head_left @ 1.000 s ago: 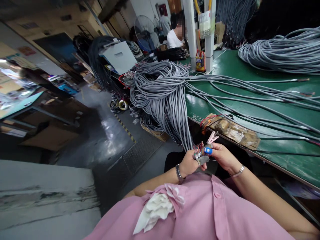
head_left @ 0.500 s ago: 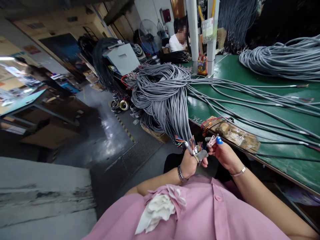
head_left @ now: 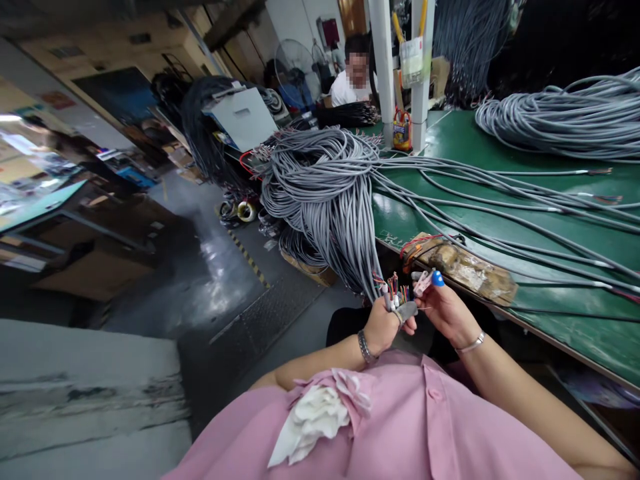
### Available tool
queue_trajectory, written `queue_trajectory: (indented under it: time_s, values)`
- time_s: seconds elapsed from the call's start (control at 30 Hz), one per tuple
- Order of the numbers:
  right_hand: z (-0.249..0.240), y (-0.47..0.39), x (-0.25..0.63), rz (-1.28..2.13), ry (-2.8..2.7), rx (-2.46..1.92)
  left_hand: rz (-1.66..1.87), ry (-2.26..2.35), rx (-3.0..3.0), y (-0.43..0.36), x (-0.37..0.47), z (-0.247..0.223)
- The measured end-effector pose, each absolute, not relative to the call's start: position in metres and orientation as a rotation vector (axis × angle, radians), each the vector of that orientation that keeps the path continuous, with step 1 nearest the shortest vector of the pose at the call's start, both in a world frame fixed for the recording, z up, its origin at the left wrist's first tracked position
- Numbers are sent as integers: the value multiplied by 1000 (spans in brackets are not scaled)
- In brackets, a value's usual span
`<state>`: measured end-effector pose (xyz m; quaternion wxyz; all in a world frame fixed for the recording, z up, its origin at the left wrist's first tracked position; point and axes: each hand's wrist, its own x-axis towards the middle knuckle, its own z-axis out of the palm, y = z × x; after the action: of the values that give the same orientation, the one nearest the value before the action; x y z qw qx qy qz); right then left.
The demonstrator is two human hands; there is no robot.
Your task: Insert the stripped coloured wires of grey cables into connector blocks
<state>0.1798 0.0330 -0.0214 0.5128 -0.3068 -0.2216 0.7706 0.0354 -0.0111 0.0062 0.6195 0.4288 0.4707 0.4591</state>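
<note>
My left hand (head_left: 384,327) is closed round the ends of several grey cables, whose thin coloured wires (head_left: 393,285) fan out above the fingers. A grey covering wraps its thumb or finger. Just to the right, my right hand (head_left: 447,308) pinches a small pinkish clip-like tool (head_left: 423,283), close to the wires; a blue cap sits on one fingertip. The held cables run up into a large grey cable bundle (head_left: 325,173) that hangs over the bench's left edge. What lies between the two hands is too small to tell.
A green bench (head_left: 450,137) carries loose grey cables, a coiled grey bundle (head_left: 565,123) and a tape-wrapped block (head_left: 470,270) near its front edge. White posts (head_left: 383,73) rise behind. A person in white (head_left: 353,77) sits beyond them; another stands far left.
The wire ends in my left hand have shifted right and stand more upright, nearer my right hand. The person behind the bench has turned the head. The view has moved slightly.
</note>
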Motion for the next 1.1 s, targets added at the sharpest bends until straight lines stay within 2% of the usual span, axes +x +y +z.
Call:
queue_trajectory:
  time_s: [0.33, 0.63, 1.1]
  values:
    - [-17, 30, 191, 1963, -564, -730, 1186, 1124, 994, -17, 19, 6]
    - [-10, 32, 185, 1850, -624, -783, 1318, 1197, 996, 2, 34, 15]
    - [-16, 34, 178, 1738, -523, -805, 1199, 1259, 1160, -5, 35, 10]
